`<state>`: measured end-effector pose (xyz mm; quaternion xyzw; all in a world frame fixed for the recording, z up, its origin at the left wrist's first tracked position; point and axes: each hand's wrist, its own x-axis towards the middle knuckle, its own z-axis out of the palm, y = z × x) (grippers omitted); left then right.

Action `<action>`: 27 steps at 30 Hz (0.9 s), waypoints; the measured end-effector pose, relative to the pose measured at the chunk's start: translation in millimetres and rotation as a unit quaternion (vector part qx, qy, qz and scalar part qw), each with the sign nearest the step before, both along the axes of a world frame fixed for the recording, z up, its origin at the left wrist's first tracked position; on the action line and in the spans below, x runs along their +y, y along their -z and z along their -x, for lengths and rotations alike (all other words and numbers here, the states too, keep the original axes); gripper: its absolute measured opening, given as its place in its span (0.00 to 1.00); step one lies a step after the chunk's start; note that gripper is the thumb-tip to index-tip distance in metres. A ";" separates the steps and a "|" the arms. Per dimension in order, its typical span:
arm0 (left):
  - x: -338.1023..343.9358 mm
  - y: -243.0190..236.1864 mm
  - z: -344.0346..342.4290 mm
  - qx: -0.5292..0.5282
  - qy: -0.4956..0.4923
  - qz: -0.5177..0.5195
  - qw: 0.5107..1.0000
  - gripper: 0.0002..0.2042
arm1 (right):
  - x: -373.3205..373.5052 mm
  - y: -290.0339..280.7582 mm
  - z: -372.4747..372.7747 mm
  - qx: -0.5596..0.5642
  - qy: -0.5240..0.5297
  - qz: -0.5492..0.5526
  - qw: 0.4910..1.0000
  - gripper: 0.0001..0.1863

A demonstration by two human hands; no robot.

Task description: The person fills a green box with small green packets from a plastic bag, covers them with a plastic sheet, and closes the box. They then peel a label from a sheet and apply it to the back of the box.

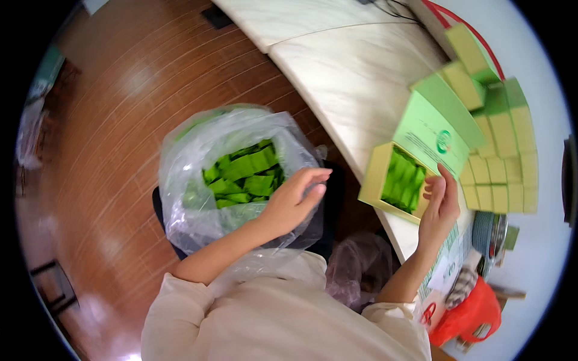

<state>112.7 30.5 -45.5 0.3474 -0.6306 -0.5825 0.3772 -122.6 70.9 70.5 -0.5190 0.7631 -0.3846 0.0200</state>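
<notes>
A clear plastic bag [198,150] full of green sachets [244,171] stands on a dark seat to my left. My left hand [295,201] hovers at the bag's right edge, fingers loosely curled, holding nothing I can see. An open pale-green box [376,174] with its lid tipped up sits at the edge of the white marble table [343,78]; green sachets [404,183] stand packed inside it. My right hand [439,204] is at the box's right side, fingers apart, touching its rim near the sachets.
Several closed green boxes [500,150] are stacked on the table behind the open one. A red plastic bag [472,316] and papers lie near my right elbow. A crumpled clear bag [355,265] sits by my lap. Wooden floor [120,120] spreads to the left.
</notes>
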 end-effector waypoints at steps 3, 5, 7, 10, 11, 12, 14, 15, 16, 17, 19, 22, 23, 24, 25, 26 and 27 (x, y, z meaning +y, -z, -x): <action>25.9 33.3 -57.7 -0.003 -0.071 -0.145 0.987 0.13 | 1.3 23.8 -67.0 -0.064 -0.094 0.004 0.994 0.10; 52.0 58.1 -88.5 0.015 -0.127 -0.185 0.974 0.11 | -11.7 54.6 -119.8 -0.124 -0.229 -0.080 0.962 0.07; 79.0 74.7 -110.9 0.033 -0.207 -0.221 0.952 0.10 | -33.6 97.8 -164.1 -0.138 -0.356 -0.092 0.920 0.09; 97.2 82.4 -120.6 0.106 -0.319 -0.274 0.901 0.11 | -59.3 182.3 -199.6 -0.122 -0.418 -0.219 0.873 0.17; 98.2 81.9 -123.7 0.131 -0.329 -0.288 0.890 0.11 | -60.9 209.3 -212.4 -0.065 -0.441 -0.217 0.868 0.22; 98.5 80.6 -125.9 0.156 -0.338 -0.300 0.878 0.11 | -62.8 225.0 -225.6 -0.007 -0.463 -0.214 0.860 0.26; 98.1 75.2 -128.3 0.190 -0.361 -0.314 0.857 0.11 | -67.0 227.6 -250.1 0.037 -0.462 -0.352 0.813 0.33; 93.7 70.7 -128.3 0.200 -0.372 -0.313 0.850 0.11 | -68.1 239.4 -254.8 0.063 -0.453 -0.375 0.806 0.33; 89.1 66.7 -129.9 0.210 -0.382 -0.312 0.844 0.11 | -68.2 247.5 -253.6 0.037 -0.462 -0.373 0.804 0.32; 84.1 62.5 -132.0 0.220 -0.387 -0.311 0.839 0.12 | -67.2 254.8 -249.6 0.011 -0.469 -0.370 0.801 0.31; 77.2 59.3 -135.6 0.237 -0.401 -0.314 0.827 0.13 | -67.2 244.0 -244.8 -0.025 -0.450 -0.354 0.819 0.28; 67.3 71.3 -136.8 0.192 -0.382 -0.251 0.869 0.21 | -68.4 203.6 -224.5 -0.086 -0.392 -0.198 0.894 0.23; 63.8 71.3 -134.0 0.173 -0.377 -0.244 0.877 0.24 | -69.4 194.4 -219.0 -0.096 -0.395 -0.138 0.903 0.23; 58.2 69.4 -130.3 0.154 -0.370 -0.236 0.885 0.29 | -67.6 182.5 -215.8 -0.101 -0.389 -0.151 0.903 0.23; 52.5 68.2 -128.2 0.133 -0.365 -0.225 0.893 0.33 | -66.3 169.4 -215.5 -0.108 -0.386 -0.162 0.902 0.23; 48.5 71.4 -125.6 0.119 -0.343 -0.231 0.903 0.38 | -63.4 153.0 -216.4 -0.131 -0.413 -0.239 0.869 0.24; 44.1 72.0 -117.1 0.112 -0.343 -0.215 0.908 0.40 | -60.7 141.9 -216.6 -0.154 -0.438 -0.310 0.830 0.25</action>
